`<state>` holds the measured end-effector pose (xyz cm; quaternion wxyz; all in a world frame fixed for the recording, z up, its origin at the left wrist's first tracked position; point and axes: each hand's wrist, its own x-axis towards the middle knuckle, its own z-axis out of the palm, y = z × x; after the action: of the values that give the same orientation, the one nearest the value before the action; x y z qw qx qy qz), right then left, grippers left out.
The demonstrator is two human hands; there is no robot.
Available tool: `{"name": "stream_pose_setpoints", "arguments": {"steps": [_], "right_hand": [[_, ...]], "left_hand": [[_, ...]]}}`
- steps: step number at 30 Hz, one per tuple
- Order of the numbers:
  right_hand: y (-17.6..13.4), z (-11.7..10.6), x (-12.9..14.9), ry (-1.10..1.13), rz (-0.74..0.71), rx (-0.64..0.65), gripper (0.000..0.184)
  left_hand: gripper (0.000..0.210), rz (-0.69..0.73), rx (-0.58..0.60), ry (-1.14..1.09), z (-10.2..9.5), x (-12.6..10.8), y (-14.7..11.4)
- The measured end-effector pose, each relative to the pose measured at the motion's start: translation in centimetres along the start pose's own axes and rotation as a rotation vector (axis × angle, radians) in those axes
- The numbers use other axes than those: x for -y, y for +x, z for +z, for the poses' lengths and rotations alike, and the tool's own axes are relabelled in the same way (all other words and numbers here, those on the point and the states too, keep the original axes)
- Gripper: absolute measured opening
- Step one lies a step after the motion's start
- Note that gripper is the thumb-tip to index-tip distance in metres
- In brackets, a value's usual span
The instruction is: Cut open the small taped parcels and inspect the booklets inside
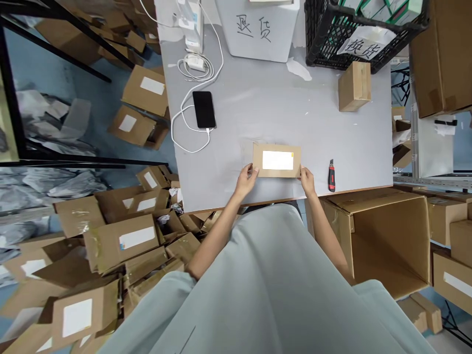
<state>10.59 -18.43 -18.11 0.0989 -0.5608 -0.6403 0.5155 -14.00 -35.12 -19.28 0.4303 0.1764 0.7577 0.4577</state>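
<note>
A small flat cardboard box [259, 160] with a white label on its top face is at the front of the grey table [276, 108]. My left hand [246, 181] grips its left end, thumb over the near corner. At the opposite end, my right hand [307, 181] closes on the near right corner. To the right of that hand lies a red and black box cutter [332, 178], apart from it. Whether the box rests on the tabletop or is slightly raised, I cannot tell.
A phone [204, 109] on a white cable lies left. Behind stand a white bin [258, 29], a black crate [317, 39] and a small brown box [352, 88]. A large open carton [387, 241] sits below the table's right edge. Discarded cartons [129, 241] pile up on the left floor.
</note>
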Motion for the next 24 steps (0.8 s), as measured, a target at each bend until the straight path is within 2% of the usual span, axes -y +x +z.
{"name": "stream_pose_setpoints", "arguments": {"steps": [4,7,9,12,17,20,24], "right_hand": [[-1.3,0.4,-1.5,0.211,0.137,-0.020,0.085],[-2.7,1.3,-1.9,0.221,0.114,0.017,0.079],[-3.5,1.7,-1.7,0.189,0.042,-0.003,0.075],[-4.5,1.5,-0.3,0.118,-0.083,-0.120,0.071],[-5.0,-0.1,3.6,0.033,-0.188,-0.287,0.065],[-4.3,-0.6,5.3,-0.028,-0.199,-0.334,0.066],[-2.7,-0.3,5.3,-0.078,-0.185,-0.335,0.068]], "left_hand": [[0.070,0.005,0.003,-0.072,-0.7,0.8,-1.4],[0.077,0.030,0.070,-0.143,-0.9,1.3,-2.5],[0.084,0.026,0.061,-0.178,-1.0,1.4,-3.2],[0.086,0.080,0.009,-0.194,-1.4,0.7,-4.0],[0.073,0.235,-0.104,-0.113,-2.2,-1.2,-4.7],[0.069,0.229,-0.147,-0.088,-2.1,-1.6,-4.0],[0.068,0.177,-0.125,-0.053,-1.5,-0.7,-2.2]]}}
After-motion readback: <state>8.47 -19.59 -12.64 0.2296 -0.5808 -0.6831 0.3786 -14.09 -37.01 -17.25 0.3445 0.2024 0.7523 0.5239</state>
